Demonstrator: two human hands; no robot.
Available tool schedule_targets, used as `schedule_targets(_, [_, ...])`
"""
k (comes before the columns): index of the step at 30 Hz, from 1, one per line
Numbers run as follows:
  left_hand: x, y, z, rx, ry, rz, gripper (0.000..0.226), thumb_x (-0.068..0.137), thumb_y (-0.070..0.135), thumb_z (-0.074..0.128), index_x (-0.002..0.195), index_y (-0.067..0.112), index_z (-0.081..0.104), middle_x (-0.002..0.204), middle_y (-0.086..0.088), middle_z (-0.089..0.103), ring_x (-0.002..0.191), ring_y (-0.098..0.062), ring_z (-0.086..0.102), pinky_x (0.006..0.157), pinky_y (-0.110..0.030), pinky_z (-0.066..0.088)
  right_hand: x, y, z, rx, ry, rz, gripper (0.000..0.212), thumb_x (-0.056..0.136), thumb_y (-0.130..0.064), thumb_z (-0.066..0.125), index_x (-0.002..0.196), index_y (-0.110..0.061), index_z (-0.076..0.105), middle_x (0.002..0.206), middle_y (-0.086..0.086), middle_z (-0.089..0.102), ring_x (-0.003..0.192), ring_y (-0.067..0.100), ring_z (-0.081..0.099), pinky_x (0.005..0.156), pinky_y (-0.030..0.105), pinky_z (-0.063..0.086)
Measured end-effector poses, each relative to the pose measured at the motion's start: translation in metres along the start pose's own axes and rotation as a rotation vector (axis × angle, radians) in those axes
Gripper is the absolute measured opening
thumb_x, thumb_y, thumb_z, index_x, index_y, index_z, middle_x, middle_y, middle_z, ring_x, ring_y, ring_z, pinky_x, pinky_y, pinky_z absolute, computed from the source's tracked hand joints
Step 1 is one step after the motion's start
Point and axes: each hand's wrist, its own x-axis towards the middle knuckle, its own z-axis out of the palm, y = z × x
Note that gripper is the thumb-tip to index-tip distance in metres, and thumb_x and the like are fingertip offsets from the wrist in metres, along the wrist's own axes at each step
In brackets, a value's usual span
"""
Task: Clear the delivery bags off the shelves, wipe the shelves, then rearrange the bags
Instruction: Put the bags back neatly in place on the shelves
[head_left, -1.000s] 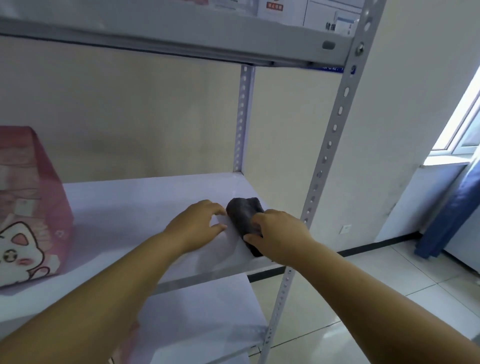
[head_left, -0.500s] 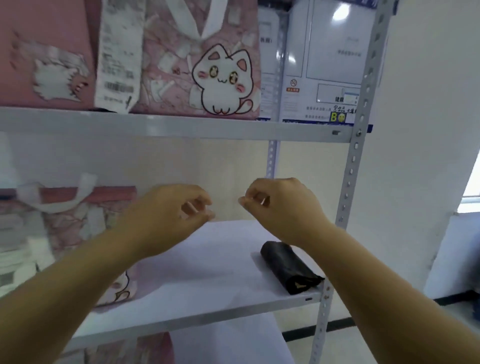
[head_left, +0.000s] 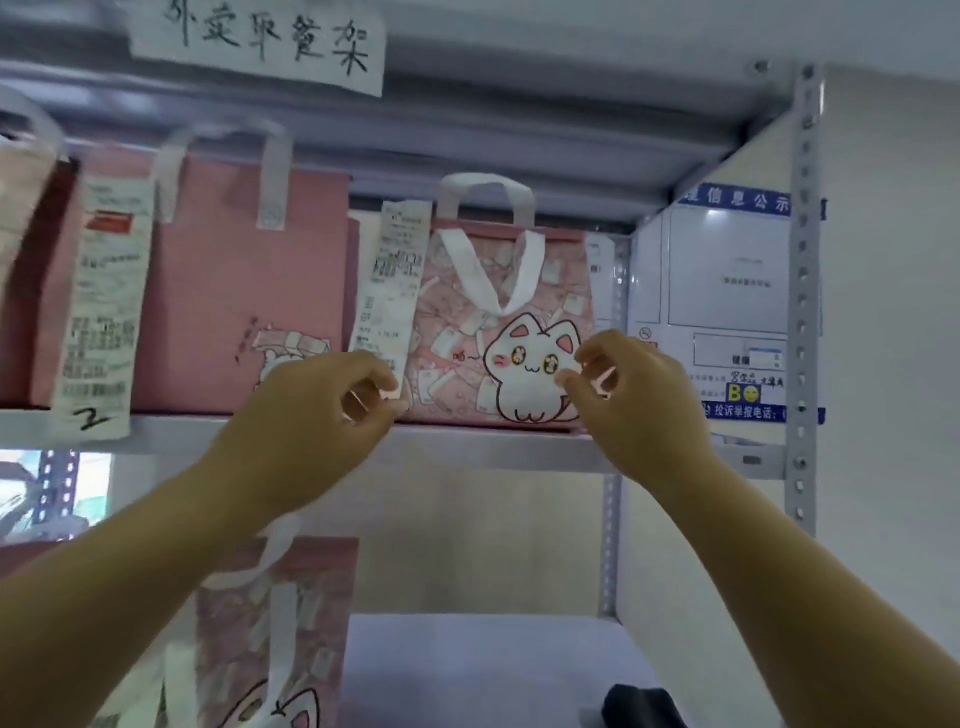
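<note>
A pink cat-print delivery bag with white handles and a long receipt stands on the upper shelf. My left hand hovers in front of its lower left corner, fingers curled and apart, holding nothing. My right hand hovers at its lower right, fingers loosely curled, also holding nothing. A plain pink bag with a receipt stands to the left. Another cat-print bag stands on the lower shelf. The dark cloth lies at that shelf's right front.
A grey perforated upright frames the shelf's right side. A handwritten paper sign hangs from the top shelf. A blue-and-white notice board is on the wall behind. More bags are at the far left edge.
My right hand let go of the dark cloth, which stays on the lower shelf. Both hands rose to the upper shelf's cat-print bag as my view tilted upward.
</note>
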Motion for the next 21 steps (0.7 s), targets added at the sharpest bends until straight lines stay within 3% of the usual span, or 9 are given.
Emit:
schedule_targets(4, [0.024, -0.02, 0.003, 0.151, 0.054, -0.032, 0.025, 0.083, 0.024, 0.066, 0.106, 0.013, 0.062, 0.093, 0.001, 0.06, 0.079, -0.015, 0.054, 0.073, -0.027, 0.04, 0.026, 0.02, 0.017, -0.025, -0.03, 0.205, 0.052, 0.086, -0.042, 0.059, 0.129, -0.017, 0.042, 0.124, 0.006, 0.05, 0.111, 0.026, 0.049, 0.091, 0.043, 0.045])
schedule_targets(6, [0.033, -0.026, 0.005, 0.189, 0.036, -0.079, 0.033, 0.085, 0.024, 0.064, 0.114, 0.012, 0.059, 0.106, -0.004, 0.056, 0.091, -0.02, 0.053, 0.081, -0.032, 0.041, 0.035, 0.027, 0.026, 0.009, -0.099, 0.342, 0.061, 0.086, -0.047, 0.054, 0.134, -0.015, 0.035, 0.129, 0.009, 0.045, 0.112, 0.029, 0.048, 0.089, 0.045, 0.044])
schedule_targets(8, [0.038, -0.029, 0.008, 0.19, 0.01, -0.128, 0.037, 0.087, 0.025, 0.061, 0.121, 0.012, 0.056, 0.116, -0.006, 0.053, 0.101, -0.024, 0.053, 0.087, -0.036, 0.041, 0.042, 0.031, 0.033, 0.128, -0.172, 0.46, 0.057, 0.088, -0.049, 0.051, 0.13, -0.013, 0.037, 0.118, 0.008, 0.05, 0.099, 0.026, 0.053, 0.079, 0.041, 0.048])
schedule_targets(11, [0.041, -0.031, 0.015, 0.192, -0.015, -0.196, 0.042, 0.09, 0.027, 0.057, 0.128, 0.011, 0.051, 0.122, -0.008, 0.048, 0.106, -0.027, 0.053, 0.089, -0.036, 0.04, 0.046, 0.037, 0.041, 0.239, -0.204, 0.506, 0.032, 0.09, -0.044, 0.048, 0.105, -0.016, 0.045, 0.087, -0.002, 0.055, 0.074, 0.016, 0.054, 0.066, 0.035, 0.049])
schedule_targets(14, [0.043, -0.032, 0.021, 0.218, -0.049, -0.258, 0.044, 0.092, 0.03, 0.053, 0.132, 0.012, 0.046, 0.124, -0.008, 0.046, 0.107, -0.029, 0.053, 0.088, -0.039, 0.042, 0.045, 0.041, 0.045, 0.201, -0.197, 0.448, 0.024, 0.093, -0.038, 0.045, 0.095, -0.015, 0.051, 0.084, 0.001, 0.059, 0.071, 0.015, 0.056, 0.057, 0.031, 0.047])
schedule_targets(18, [0.044, -0.025, 0.029, 0.235, -0.051, -0.272, 0.041, 0.093, 0.028, 0.05, 0.13, 0.011, 0.045, 0.12, -0.011, 0.047, 0.098, -0.029, 0.052, 0.076, -0.033, 0.037, 0.043, 0.045, 0.038, 0.182, -0.156, 0.435, 0.02, 0.095, -0.034, 0.044, 0.09, -0.016, 0.052, 0.08, 0.0, 0.059, 0.071, 0.017, 0.057, 0.062, 0.035, 0.05])
schedule_targets(21, [0.046, -0.017, 0.033, 0.181, -0.02, -0.242, 0.035, 0.093, 0.032, 0.049, 0.124, 0.015, 0.046, 0.111, -0.007, 0.054, 0.089, -0.02, 0.048, 0.071, -0.032, 0.038, 0.038, 0.05, 0.028, 0.156, -0.084, 0.418, 0.021, 0.096, -0.033, 0.042, 0.087, -0.017, 0.052, 0.076, -0.003, 0.058, 0.068, 0.015, 0.055, 0.052, 0.027, 0.04])
